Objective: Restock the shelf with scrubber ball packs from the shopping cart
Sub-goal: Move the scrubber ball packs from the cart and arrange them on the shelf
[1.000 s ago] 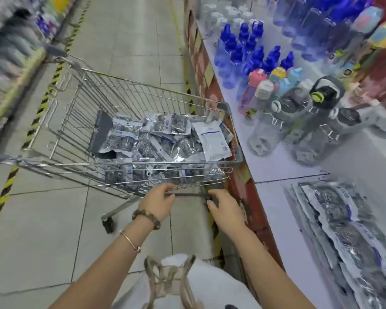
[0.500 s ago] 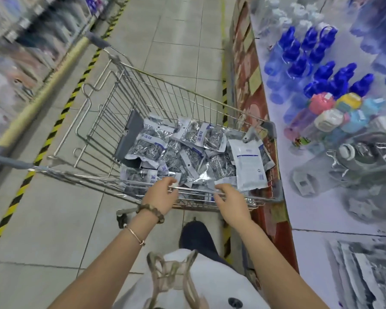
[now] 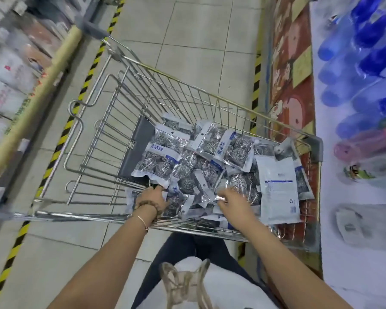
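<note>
Left grip point(image 3: 153, 198) and right grip point(image 3: 232, 204) rest on near scrubber ball packs point(image 3: 187, 168) in the shopping cart point(image 3: 80, 214), closure unclear to me; I should lift topmost packs first.

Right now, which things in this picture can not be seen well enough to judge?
Head view only.
Left hand: fingertips buried among the scrubber ball packs; grip unclear.
Right hand: fingers curl away from the camera; grip unclear.
Lower packs: covered by upper ones; count unknown.
Blue bottles: motion-blurred, cut by the right edge.
White pack back: print too small.
</note>
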`<action>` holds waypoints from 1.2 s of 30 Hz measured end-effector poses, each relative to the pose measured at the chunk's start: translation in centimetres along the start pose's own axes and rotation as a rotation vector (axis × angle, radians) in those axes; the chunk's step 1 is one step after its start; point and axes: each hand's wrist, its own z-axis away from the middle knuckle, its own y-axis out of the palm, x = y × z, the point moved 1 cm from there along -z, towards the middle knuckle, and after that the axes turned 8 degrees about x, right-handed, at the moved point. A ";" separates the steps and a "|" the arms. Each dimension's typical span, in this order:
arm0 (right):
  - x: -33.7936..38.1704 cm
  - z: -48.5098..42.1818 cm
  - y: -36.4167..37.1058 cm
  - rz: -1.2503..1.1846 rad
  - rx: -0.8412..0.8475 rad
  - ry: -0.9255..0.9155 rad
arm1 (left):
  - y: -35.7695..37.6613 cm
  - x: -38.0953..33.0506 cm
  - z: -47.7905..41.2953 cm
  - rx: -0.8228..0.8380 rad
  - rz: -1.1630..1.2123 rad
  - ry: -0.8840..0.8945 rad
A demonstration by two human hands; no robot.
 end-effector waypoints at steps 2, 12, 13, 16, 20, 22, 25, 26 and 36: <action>-0.1 -0.9 0.7 0.010 0.067 0.013 | 0.2 0.2 -1.3 -0.013 -0.065 0.006; 2.0 -4.4 0.9 -0.020 0.117 0.080 | -0.3 0.9 -3.9 0.082 -0.335 0.058; 2.1 -4.8 1.0 -0.027 0.126 0.088 | -0.4 0.9 -3.8 0.101 -0.325 0.072; 2.3 -5.4 1.0 -0.156 0.131 0.163 | -1.6 1.0 -3.4 0.097 -0.226 0.176; 2.8 -5.0 0.4 -0.518 -0.149 0.226 | -4.5 0.7 -1.5 0.000 0.173 0.293; 2.9 -4.7 0.2 -0.683 -0.222 0.254 | -5.8 0.1 -1.0 -0.049 0.405 0.302; 3.1 -4.4 0.1 -0.813 -0.138 0.281 | -6.8 -1.3 -0.8 -0.020 0.727 0.299; 3.3 -4.2 0.1 -0.815 -0.075 0.270 | -6.6 -2.0 -0.9 0.017 0.820 0.289; 1.8 -2.0 0.7 -1.083 -0.283 0.400 | -4.1 -7.0 -1.0 0.261 0.884 0.285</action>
